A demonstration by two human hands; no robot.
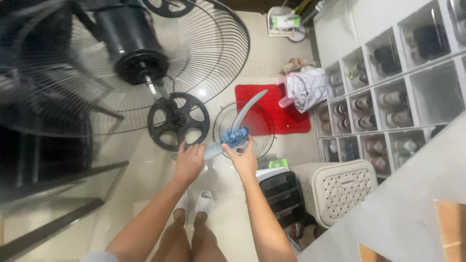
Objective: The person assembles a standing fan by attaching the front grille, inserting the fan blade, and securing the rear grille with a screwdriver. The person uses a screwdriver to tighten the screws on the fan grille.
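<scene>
The blue fan blade assembly (pixel 236 131) was held out in front of the person, above the pale tiled floor (pixel 145 174), with both hands clamped on it. The left hand (pixel 189 162) gripped the end of one translucent blade, fingers curled over its edge. The right hand (pixel 242 160) held the piece just below the round hub, thumb and fingers closed around it. A second blade rose from the hub up and to the right, over the red mat (pixel 286 114).

Directly behind the blades, on the floor, lay a round wire fan guard (pixel 221 123), partly overlapping the mat. To its left lay the fan's black spoked base (pixel 178 120). Above and to the left stood the fan itself: a black motor housing (pixel 132 41) with its bare shaft (pixel 150 86) pointing downward, set in the large rear wire guard (pixel 228 53).

The person's feet in white slippers (pixel 196 204) were on the floor below the hands. To the right stood a black stack of drawers (pixel 284 196), next to a cream perforated basket (pixel 342 189). Clear shoe boxes (pixel 388 92) with pairs of shoes lined the right side, and a white bag with a line pattern (pixel 307 87) sat at the mat's upper right corner.
</scene>
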